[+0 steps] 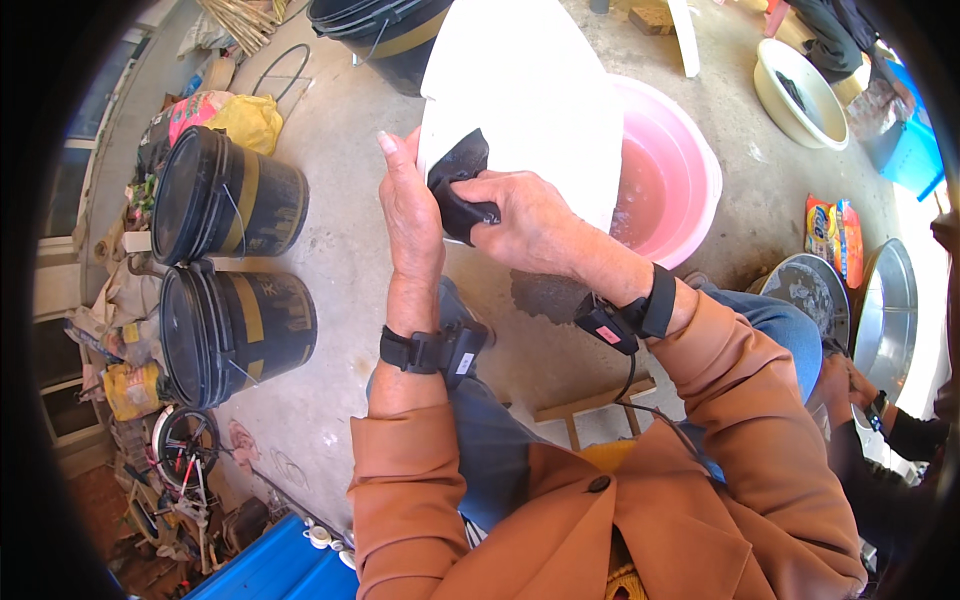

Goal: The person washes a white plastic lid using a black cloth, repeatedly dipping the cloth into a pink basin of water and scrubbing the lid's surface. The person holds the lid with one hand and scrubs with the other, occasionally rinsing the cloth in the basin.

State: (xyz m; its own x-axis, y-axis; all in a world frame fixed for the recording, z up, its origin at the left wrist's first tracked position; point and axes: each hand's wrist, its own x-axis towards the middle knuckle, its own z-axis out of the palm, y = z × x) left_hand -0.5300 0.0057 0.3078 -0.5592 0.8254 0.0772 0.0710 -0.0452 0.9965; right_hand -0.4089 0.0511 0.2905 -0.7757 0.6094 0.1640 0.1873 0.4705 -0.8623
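A large, glaringly bright white panel stands tilted before me; what it belongs to cannot be told. My left hand holds its lower left edge, thumb pointing up and the other fingers mostly hidden behind it. Between the thumb and fingers of my right hand is a crumpled black cloth, pressed against the panel near that same edge. Partly behind the panel, a pink plastic basin contains cloudy reddish water. Dark wet concrete shows below my right hand.
Lidded black buckets stand at the left and top. A cream basin with dark cloth, a Tide detergent bag and metal basins are at right. Another person's hands are close on my right. A bicycle lies lower left.
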